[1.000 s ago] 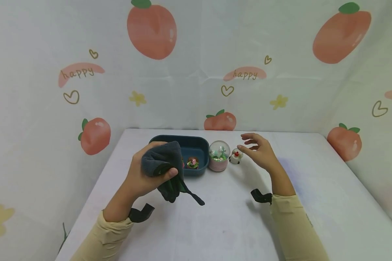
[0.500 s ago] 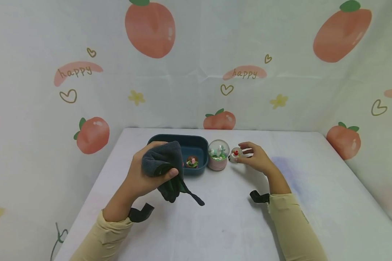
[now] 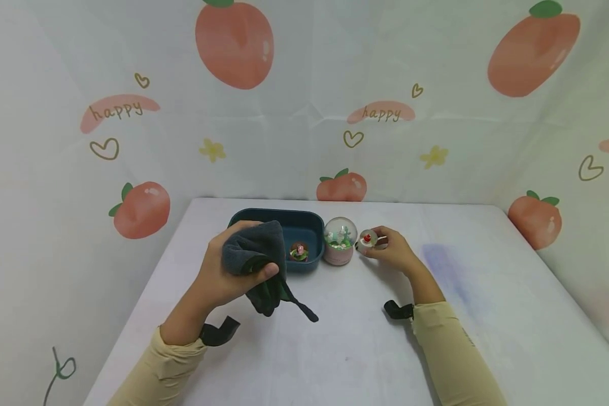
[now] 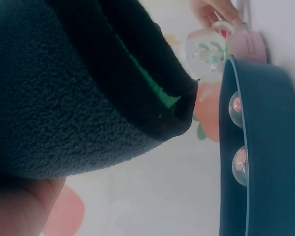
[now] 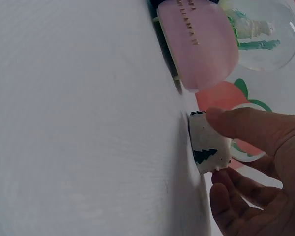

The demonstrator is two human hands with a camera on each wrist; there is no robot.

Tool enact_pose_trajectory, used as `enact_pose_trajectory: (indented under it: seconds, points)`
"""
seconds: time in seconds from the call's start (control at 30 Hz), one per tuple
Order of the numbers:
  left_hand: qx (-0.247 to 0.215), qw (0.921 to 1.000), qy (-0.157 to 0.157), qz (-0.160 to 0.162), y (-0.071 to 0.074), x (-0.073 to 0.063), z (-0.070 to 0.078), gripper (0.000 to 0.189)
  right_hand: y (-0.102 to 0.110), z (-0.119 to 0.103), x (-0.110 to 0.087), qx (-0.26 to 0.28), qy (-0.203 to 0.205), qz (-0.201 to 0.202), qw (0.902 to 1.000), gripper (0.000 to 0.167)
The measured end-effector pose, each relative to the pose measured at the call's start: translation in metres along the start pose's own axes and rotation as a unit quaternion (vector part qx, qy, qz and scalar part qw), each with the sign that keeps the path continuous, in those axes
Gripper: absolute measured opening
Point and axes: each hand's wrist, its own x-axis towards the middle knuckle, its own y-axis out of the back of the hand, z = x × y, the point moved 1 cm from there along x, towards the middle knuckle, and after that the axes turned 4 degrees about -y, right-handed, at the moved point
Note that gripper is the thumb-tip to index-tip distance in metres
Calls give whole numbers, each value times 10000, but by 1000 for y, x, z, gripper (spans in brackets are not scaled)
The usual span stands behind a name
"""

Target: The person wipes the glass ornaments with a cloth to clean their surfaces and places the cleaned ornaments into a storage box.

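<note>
My left hand (image 3: pixel 218 279) grips a folded dark blue-grey cloth (image 3: pixel 257 248) with a hanging loop, held up in front of a dark blue tub (image 3: pixel 307 267). In the left wrist view the cloth (image 4: pixel 64 98) fills much of the picture. My right hand (image 3: pixel 397 252) pinches a small snow globe (image 3: pixel 367 238) with a red figure inside. Seen from the right wrist, the thumb lies on one side of its white base (image 5: pixel 206 140), patterned with dark green trees, and fingers on the other. The base appears to touch the table.
A larger snow globe (image 3: pixel 340 242) with a pink base stands between the tub and the small globe. Inside the tub are small clear globes (image 4: pixel 240 164) with pink figures. The white table (image 3: pixel 345 338) meets a fruit-printed cloth backdrop (image 3: pixel 284 152) behind.
My right hand has moved left and down to the small snow globe, and its fingers have closed around it. The left hand with the cloth has stayed nearly still.
</note>
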Motion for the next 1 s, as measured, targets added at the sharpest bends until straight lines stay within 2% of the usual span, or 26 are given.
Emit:
enact_pose_trajectory:
  seconds: [0.13,0.33,0.67,0.83,1.0]
  points:
    - [-15,10000,23,-37,-1,0,0,66,-4,0,0,-175,-108,-27,9998,57]
    - [-28,10000,38,-68,-1,-1,0,66,-5,-3,-2,-388,-204,-11,9990,45]
    - [3,10000,51,-84,-2,-1,-1,66,-6,0,-3,-325,-235,106,9991,38]
    - [45,9999,72,-81,-2,-1,-1,65,-4,-2,-3,-121,-225,322,9992,36]
    - [31,9999,103,-88,-2,-1,-1,66,1,-5,-2,41,-144,761,9970,37]
